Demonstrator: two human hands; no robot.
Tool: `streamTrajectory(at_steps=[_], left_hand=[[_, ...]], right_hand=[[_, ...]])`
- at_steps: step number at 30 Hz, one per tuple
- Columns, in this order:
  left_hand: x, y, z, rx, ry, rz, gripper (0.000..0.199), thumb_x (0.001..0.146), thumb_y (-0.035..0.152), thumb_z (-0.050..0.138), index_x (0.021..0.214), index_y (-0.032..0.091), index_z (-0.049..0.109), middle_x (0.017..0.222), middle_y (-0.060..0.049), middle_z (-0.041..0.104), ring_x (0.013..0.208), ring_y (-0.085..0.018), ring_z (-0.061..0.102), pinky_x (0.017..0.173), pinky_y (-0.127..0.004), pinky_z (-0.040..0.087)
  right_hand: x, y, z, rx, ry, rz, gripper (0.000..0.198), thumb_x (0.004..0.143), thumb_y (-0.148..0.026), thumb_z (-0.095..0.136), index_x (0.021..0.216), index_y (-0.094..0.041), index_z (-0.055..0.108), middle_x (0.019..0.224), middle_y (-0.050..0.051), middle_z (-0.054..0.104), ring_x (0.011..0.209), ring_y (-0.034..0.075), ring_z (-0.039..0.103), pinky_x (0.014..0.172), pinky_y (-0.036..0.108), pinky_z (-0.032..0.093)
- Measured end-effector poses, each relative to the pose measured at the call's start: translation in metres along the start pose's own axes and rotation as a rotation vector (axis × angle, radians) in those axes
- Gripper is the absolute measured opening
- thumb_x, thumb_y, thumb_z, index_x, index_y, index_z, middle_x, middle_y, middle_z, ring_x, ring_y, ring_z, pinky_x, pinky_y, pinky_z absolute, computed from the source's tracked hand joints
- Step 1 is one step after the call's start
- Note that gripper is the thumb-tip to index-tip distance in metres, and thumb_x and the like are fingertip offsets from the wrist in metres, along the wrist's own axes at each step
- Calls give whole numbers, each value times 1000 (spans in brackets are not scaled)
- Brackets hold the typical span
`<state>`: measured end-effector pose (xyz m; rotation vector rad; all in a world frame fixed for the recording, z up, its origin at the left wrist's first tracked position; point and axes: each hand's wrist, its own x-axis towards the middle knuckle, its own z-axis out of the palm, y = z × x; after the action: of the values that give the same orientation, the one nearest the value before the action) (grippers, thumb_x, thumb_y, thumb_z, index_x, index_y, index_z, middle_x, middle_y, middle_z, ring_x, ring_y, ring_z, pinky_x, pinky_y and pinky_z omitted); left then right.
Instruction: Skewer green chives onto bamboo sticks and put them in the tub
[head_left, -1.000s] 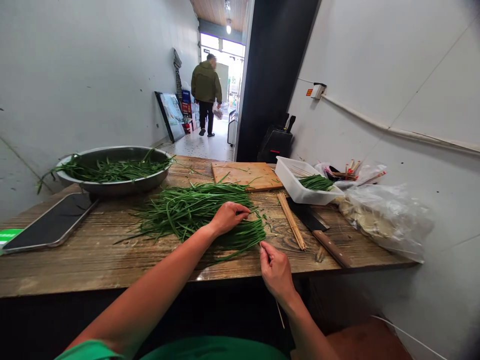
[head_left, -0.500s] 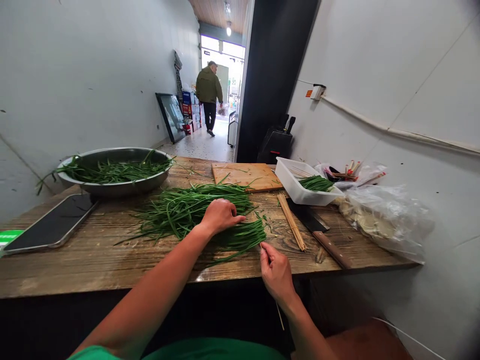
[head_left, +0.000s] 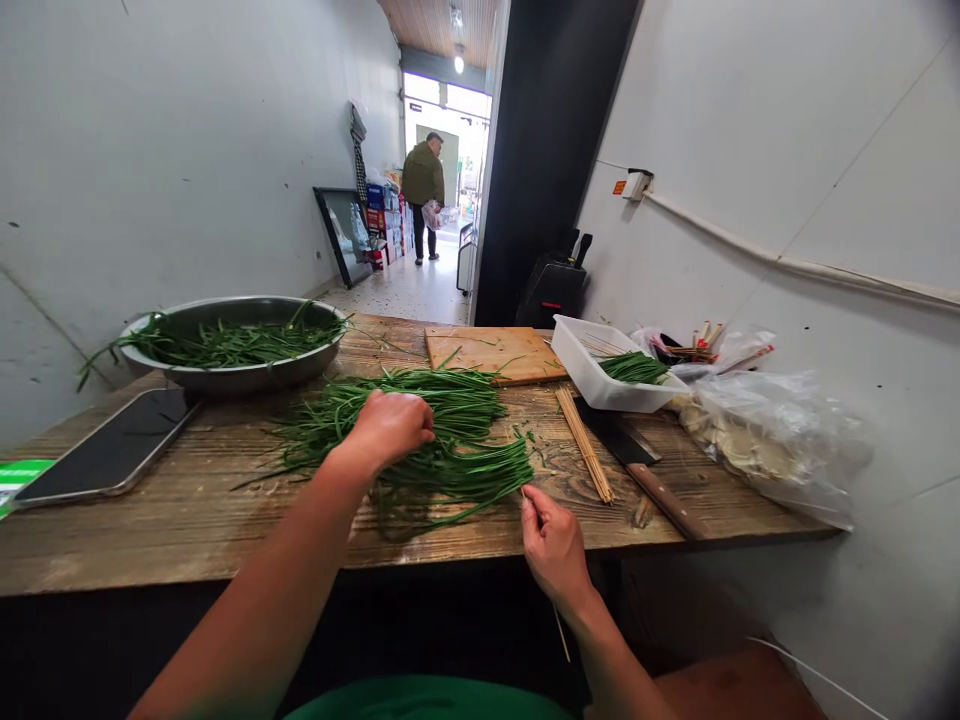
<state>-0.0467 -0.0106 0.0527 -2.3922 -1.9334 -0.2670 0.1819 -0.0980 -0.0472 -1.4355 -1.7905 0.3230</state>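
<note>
Long green chives [head_left: 465, 470] lie in a loose pile on the wooden table, their cut ends lined up toward the right. My left hand [head_left: 394, 425] is over the middle of the pile, its fingers curled downward; the fingertips are hidden, so what they grasp does not show. Beside the cut ends, at the table's front edge, my right hand [head_left: 553, 540] pinches a thin wooden skewer [head_left: 562, 633]. One end of the skewer hangs below that hand; its upper tip reaches the lowest chive ends.
A metal basin [head_left: 225, 375] of chives and a phone [head_left: 105, 445] are left. A cutting board [head_left: 487, 352] lies behind. Rightward are a skewer bundle [head_left: 585, 445], a cleaver [head_left: 664, 498], a white tub [head_left: 622, 395] and plastic bags [head_left: 772, 440]. A person [head_left: 424, 185] stands near the doorway.
My left hand has moved left along the chives, uncovering more of their stems. My right hand stays in place with the skewer. The person in the background now shows a plastic bag.
</note>
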Motion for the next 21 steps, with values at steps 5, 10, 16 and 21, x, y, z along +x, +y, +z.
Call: streamTrajectory(at_steps=[5,10,16,21], left_hand=[[2,8,-8,-77,119,133,16,71,28,54,71,22,69,78,-5,66,78,-20,56,77,-31,30],[26,36,24,-95,16,229,10,67,26,60,67,19,68,73,-8,66,79,-22,56,81,-35,29],[44,39,49,-51,-25,282,11,66,26,62,74,20,69,77,-9,64,84,-25,54,79,-36,30],[39,40,57,-37,71,308,16,73,31,55,74,22,69,76,-8,60,84,-24,50,77,-37,29]], right_hand=[[-1,1,0,20,12,-6,34,83,-26,36,100,-12,63,83,9,69,63,17,63,54,22,47],[-2,-2,-2,30,-2,3,34,84,-25,36,99,-11,62,73,7,68,55,15,61,50,22,44],[-1,0,1,33,6,-12,33,84,-25,37,98,-11,63,79,9,68,61,16,63,55,23,47],[-2,1,3,45,7,-32,34,85,-26,35,98,-11,63,81,10,69,65,19,65,57,24,49]])
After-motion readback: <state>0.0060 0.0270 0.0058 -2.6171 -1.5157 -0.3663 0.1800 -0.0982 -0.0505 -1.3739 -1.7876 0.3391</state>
